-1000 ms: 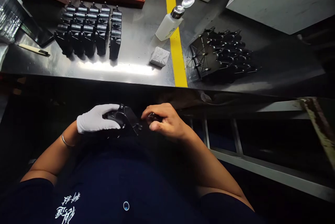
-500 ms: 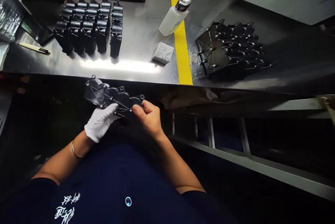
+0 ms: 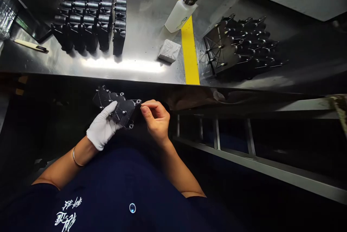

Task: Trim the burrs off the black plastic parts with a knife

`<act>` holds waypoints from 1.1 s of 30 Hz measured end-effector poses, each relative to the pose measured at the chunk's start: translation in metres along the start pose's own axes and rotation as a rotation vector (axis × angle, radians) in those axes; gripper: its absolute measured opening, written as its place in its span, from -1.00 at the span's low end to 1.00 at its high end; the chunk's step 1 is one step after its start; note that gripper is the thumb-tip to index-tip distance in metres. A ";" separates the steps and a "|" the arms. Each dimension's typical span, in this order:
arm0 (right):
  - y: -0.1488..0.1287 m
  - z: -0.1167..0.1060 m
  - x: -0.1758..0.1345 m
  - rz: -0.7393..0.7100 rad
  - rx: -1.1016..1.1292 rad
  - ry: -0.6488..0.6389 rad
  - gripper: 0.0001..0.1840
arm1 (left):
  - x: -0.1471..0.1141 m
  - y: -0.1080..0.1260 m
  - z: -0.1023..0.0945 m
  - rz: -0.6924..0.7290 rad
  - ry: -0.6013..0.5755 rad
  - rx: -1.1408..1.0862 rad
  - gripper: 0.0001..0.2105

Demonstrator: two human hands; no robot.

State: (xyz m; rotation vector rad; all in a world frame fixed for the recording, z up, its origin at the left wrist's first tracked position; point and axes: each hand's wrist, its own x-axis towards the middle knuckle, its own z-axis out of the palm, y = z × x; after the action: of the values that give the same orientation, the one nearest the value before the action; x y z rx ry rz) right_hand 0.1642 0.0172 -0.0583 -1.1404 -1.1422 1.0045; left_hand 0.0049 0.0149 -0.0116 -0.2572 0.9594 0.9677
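In my white-gloved left hand [image 3: 101, 125] is a black moulded part [image 3: 126, 110] with ribs and ring-shaped lugs, held out in front of the bench edge. The gloved thumb lies across its face; the other fingers are hidden behind it. My bare right hand [image 3: 157, 119] is closed in a pinch, thumb against forefinger, right beside the lug at the part's right end. Whether the fingertips touch the lug, or what they pinch, is too small to make out.
On the metal bench [image 3: 143, 36] stand rows of black parts [image 3: 89, 22] at left and more black parts [image 3: 246, 45] at right. Between them are a white bottle [image 3: 180, 16] with its lid up, a grey block [image 3: 169, 51] and yellow tape [image 3: 191, 58]. A cream-handled tool [image 3: 29, 45] lies far left.
The black part has turned in my left hand, its right end swinging towards me. My right hand has let go of its face and moved slightly right, into a pinch off the end.
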 end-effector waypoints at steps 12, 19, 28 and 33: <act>0.020 0.006 0.006 -0.218 -0.117 0.037 -0.89 | 0.008 0.010 -0.014 -0.023 -0.101 0.004 -0.75; 0.034 -0.001 0.017 -0.012 -0.092 0.184 -0.67 | -0.015 0.000 -0.018 -0.019 -0.142 0.192 -0.90; -0.013 -0.006 -0.003 -0.168 0.024 -0.084 -0.89 | 0.004 0.003 -0.014 0.002 -0.058 0.062 -0.79; -0.007 -0.003 -0.004 -0.166 -0.034 -0.067 -0.92 | 0.007 0.004 -0.018 0.045 -0.068 0.102 -0.82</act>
State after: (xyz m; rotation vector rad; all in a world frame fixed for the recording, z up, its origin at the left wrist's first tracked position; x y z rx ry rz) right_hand 0.1666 0.0122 -0.0521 -1.0271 -1.2902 0.9037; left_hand -0.0070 0.0105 -0.0266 -0.1164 0.9530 0.9598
